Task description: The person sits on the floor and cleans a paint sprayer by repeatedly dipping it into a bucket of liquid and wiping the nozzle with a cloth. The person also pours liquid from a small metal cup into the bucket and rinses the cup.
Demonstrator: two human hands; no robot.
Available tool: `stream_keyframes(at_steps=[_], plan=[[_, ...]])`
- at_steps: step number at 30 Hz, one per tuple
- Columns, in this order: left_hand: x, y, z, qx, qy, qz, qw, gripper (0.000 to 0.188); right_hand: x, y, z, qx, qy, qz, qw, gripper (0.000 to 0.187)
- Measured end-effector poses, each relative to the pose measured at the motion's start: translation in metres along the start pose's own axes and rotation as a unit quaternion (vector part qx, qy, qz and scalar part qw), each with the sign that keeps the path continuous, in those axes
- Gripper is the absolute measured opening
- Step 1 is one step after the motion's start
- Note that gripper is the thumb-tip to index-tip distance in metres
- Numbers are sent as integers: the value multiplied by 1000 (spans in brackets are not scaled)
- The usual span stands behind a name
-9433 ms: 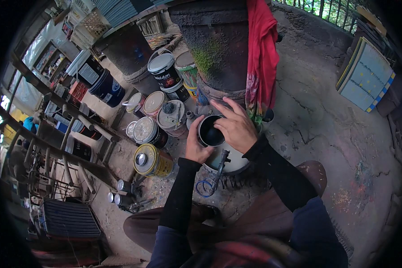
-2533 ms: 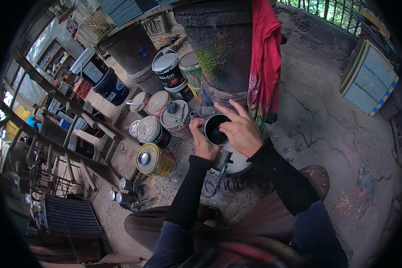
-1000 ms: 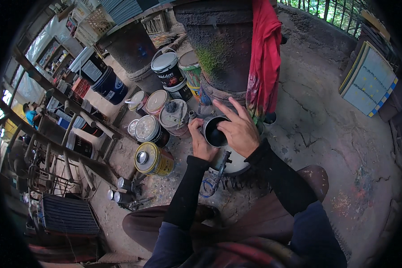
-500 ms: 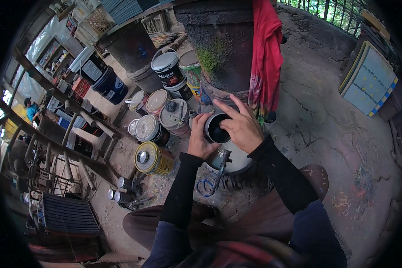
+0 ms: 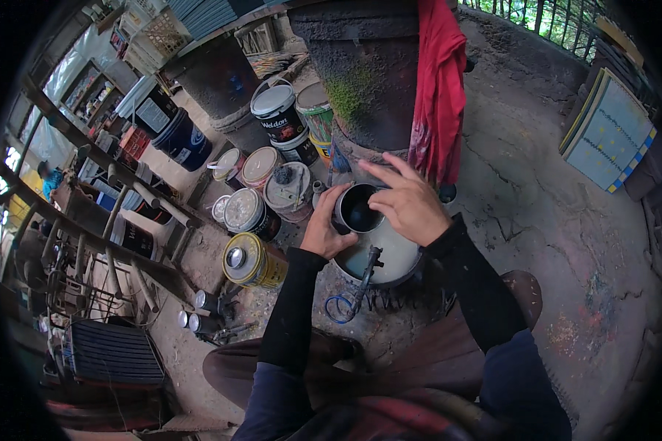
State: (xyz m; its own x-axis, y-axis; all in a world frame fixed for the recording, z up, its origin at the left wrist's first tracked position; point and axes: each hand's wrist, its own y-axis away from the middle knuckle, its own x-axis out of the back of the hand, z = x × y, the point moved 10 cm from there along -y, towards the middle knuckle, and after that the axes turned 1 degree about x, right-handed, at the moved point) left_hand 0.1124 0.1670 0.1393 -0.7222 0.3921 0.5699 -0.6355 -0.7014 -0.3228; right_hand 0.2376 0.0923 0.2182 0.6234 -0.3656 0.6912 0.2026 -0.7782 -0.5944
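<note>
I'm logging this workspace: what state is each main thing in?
Left hand: gripping the cup
Right hand: two fingers extended, others at the cup's rim
Cup: open, held, dark inside
Yellow can: upright
Black bucket: stacked, pale lid on
Red cloth: hanging

The person's left hand (image 5: 324,228) and right hand (image 5: 412,209) are bare to the wrist. Close-fitting black undersleeves, the left one (image 5: 290,312) and the right one (image 5: 478,287), cover the forearms, each ending in a slightly flared cuff. Over them lie looser dark navy sleeves, left (image 5: 272,397) and right (image 5: 526,386). The garment front (image 5: 412,411) is blotched with red and darker tones. The brown trousers (image 5: 412,360) carry pale specks around the right knee.
</note>
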Motion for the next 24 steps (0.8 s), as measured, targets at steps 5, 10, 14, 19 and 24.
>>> stream_keyframes(at_steps=[5,10,14,19,24], plan=[[3,0,2,2,-48,3,999,85,37,-2,9,-35,-45,27,998,12],[4,1,2,2,-25,-1,1000,86,43,1,16,-32,-57,33,997,12],[-1,2,-2,-10,14,-1,1000,88,32,-1,-8,7,-15,26,1000,11],[-6,-3,21,-50,-11,-16,999,90,1,-3,-11,-8,47,3,999,10],[-4,-1,21,-21,-13,-44,999,89,-18,-6,-5,-17,38,-17,999,8]])
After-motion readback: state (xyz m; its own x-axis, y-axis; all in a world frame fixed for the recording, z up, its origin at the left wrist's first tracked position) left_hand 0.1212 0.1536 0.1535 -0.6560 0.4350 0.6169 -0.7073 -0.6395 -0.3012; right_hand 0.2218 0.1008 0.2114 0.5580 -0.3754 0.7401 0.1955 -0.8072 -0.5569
